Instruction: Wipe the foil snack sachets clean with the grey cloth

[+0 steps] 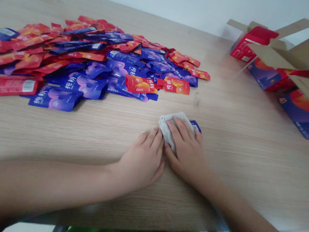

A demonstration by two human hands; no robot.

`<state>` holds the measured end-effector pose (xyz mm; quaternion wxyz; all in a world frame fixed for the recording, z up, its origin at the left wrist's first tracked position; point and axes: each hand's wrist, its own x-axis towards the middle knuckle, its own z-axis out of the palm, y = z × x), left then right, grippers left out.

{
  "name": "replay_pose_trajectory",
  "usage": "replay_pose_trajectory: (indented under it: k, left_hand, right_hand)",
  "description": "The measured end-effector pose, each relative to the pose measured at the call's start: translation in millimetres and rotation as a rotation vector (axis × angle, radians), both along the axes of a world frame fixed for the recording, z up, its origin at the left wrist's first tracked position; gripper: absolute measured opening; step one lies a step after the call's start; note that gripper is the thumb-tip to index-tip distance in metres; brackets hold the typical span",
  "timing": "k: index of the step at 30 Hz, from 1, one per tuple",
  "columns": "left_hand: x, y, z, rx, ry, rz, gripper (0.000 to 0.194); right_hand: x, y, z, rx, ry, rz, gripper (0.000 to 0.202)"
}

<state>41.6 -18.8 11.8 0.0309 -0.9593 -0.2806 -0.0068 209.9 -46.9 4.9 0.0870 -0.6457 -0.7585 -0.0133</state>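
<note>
Resting right hand [186, 148], spread and unclenched, atop folded white cloth [169, 134] on tabletop [81, 136]. Touching its near-left edge with left hand [144, 159]; cannot tell whether grasping. See blue packet [196, 125] protruding at cloth's far right.

Open cardboard boxes [287, 82] with red-and-blue printing stand at the right before a pale wall [171, 0].

Pouches [92, 68], cartons [271, 74] on table [67, 134]
</note>
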Motion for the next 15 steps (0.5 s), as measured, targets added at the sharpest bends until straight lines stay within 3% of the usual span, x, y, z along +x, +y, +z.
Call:
replay_pose_trajectory:
  k: [4,7,12,15]
  left_hand:
    - [0.5,-0.4,-1.1,0.010,-0.001,0.005,0.061]
    - [0.6,-1.3,-2.2,0.015,0.004,0.010,0.060]
    - [1.2,-1.6,-0.6,-0.003,0.011,0.028,0.058]
    - [1.6,-1.1,0.9,-0.009,0.011,0.020,0.055]
  right_hand:
    - [29.7,8.7,-3.8,0.047,0.005,-0.225,0.056]
    - [34.8,9.7,-7.5,0.079,0.011,-0.295,0.056]
    - [0.8,0.6,-6.8,0.064,-0.027,-0.119,0.058]
    - [-4.7,-1.0,-3.6,0.030,-0.017,0.002,0.056]
